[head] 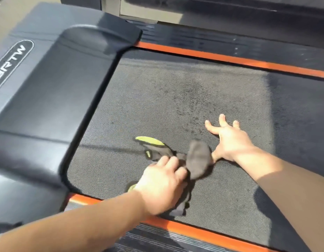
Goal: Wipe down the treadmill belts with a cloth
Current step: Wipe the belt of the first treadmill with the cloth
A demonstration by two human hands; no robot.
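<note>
The grey textured treadmill belt (157,91) fills the middle of the head view, with dark damp patches near its centre. A dark grey cloth with lime-green patches (195,160) lies bunched on the belt near the front edge. My left hand (161,186) grips the cloth, knuckles up, fingers curled into the fabric. My right hand (228,140) rests flat on the belt just right of the cloth, fingers spread and pointing away from me, thumb touching the cloth's edge.
The black motor cover (54,99) with a BRTW logo borders the belt on the left. Orange strips (230,59) and ribbed black side rails (203,37) run along both long edges. Another dark machine stands behind at the top.
</note>
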